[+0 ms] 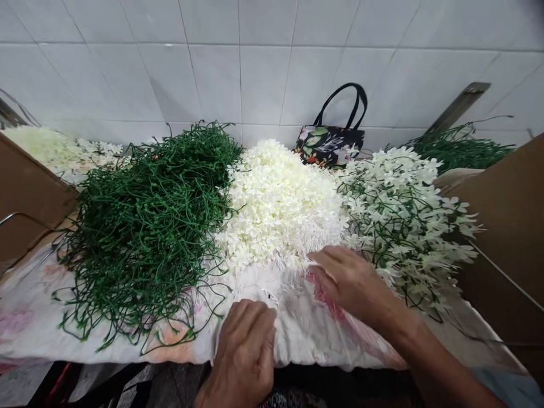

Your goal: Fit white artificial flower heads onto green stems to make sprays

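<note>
My left hand [244, 351] is curled, knuckles up, at the front edge of the cloth; whatever its fingers hold is hidden. Farther forward, my right hand [342, 275] has its thumb and fingers drawn together beside a bunch of thin white strands [317, 232]. Something small and white shows at those fingertips, too blurred to name. Beyond both hands lies a heap of cream artificial flower petals [272, 198]. A tangled pile of green plastic stems [157, 221] is to the left. Assembled white artificial flowers on green stems [399, 209] lie right of my right hand.
A floral cloth [170, 334] covers the table. Cardboard panels stand at the left [34, 198] and right [505, 243]. Against the tiled wall [212, 73] sits a black floral handbag [331, 144]. More green stems [471, 150] lie at the back right, and pale petals [51, 147] at the back left.
</note>
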